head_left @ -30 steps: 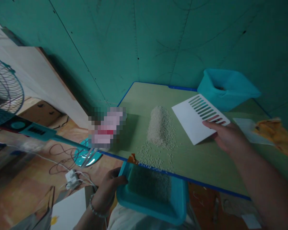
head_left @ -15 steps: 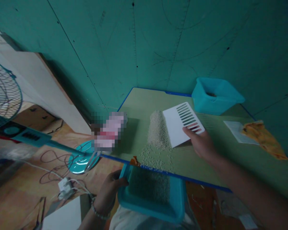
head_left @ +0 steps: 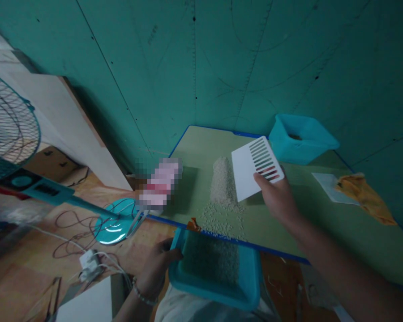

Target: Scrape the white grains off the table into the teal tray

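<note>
both arms (head_left: 336,259) reach forward, left grip (head_left: 161,264) clasping a blue tub (head_left: 215,293), right grip (head_left: 278,197) a slotted scraper (head_left: 246,176).

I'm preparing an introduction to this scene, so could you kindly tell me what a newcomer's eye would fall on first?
Probably the white slotted scraper in the right grip, just right of the pale heap of grains on the green table. Next, likely the blue tray at the table's near edge, held by the left grip, with more grains inside.
</note>
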`<state>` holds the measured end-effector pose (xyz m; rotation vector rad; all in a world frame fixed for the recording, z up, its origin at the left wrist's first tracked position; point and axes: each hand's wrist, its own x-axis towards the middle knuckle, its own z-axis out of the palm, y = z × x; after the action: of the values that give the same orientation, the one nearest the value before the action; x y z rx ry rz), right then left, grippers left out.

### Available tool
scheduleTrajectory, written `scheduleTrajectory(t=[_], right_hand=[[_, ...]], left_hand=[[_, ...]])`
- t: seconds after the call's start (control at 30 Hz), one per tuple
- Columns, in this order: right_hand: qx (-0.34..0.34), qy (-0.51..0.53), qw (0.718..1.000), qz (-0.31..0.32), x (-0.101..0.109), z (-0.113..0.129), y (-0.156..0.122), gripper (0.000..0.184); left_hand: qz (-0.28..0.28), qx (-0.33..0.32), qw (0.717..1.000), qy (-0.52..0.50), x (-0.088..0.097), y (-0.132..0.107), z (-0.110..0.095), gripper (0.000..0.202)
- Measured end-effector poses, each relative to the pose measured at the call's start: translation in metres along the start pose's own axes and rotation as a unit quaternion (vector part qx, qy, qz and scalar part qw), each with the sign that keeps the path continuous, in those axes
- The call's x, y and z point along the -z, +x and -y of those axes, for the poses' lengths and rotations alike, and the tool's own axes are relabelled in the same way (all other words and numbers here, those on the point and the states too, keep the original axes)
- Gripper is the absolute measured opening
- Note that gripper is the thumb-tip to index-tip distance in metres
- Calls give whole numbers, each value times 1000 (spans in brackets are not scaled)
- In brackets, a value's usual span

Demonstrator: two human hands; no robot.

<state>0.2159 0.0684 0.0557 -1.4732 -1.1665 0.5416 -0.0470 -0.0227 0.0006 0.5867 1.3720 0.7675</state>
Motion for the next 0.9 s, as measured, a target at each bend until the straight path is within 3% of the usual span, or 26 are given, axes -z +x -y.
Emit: scheduleTrajectory(t=[0.13,0.33,0.47,0.67,0.9], right_hand=[[35,11,999,-20,-21,12,-4,22],[62,58,996,33,-71,26,-16,40],[63,60,995,53,-90,24,-23,57],[99,30,994,41,-78,15,-26,56],[76,53,994,51,-62,20,-37,51]], left_hand=[[0,5,1000,7,1,2,3,18],[9,3,1000,-1,4,4,7,18],[14,1,1000,-8,7,4,9,16],[28,0,1000,-3,7,3,6,16],[8,2,1000,-4,2,2,2,18]])
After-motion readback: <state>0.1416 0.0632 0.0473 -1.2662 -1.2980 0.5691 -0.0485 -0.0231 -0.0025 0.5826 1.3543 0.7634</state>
